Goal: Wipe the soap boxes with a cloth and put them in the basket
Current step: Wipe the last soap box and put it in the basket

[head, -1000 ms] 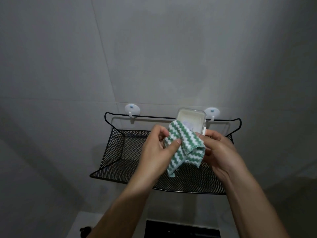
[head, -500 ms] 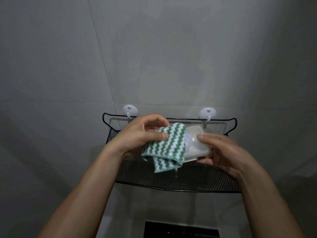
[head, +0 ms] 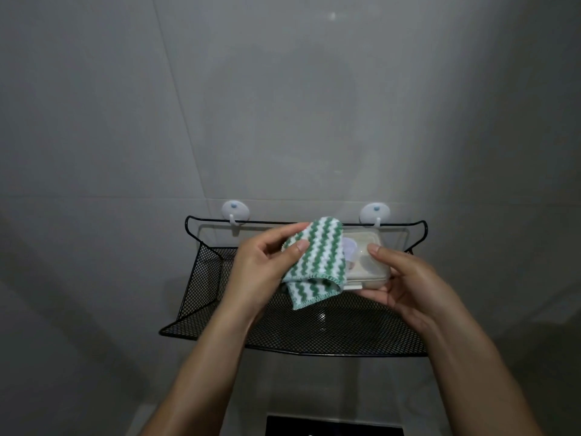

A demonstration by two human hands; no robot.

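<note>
Both hands are working above the basket [head: 201, 287]: our right hand [head: 408, 287] is clamping the soap box [head: 367, 262], thumb on top, while our left hand [head: 267, 269] is pinching the cloth [head: 317, 256] at its nine o'clock. Cloth is hiding the box's left end. Since earlier, we are holding the box flatter.

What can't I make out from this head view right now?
- Left part of the soap box: covered by the cloth in the left hand.
- Its underside: hidden by the right hand.
- Dark object: cut off by the bottom edge.
- Basket floor behind hands: unseen.
</note>
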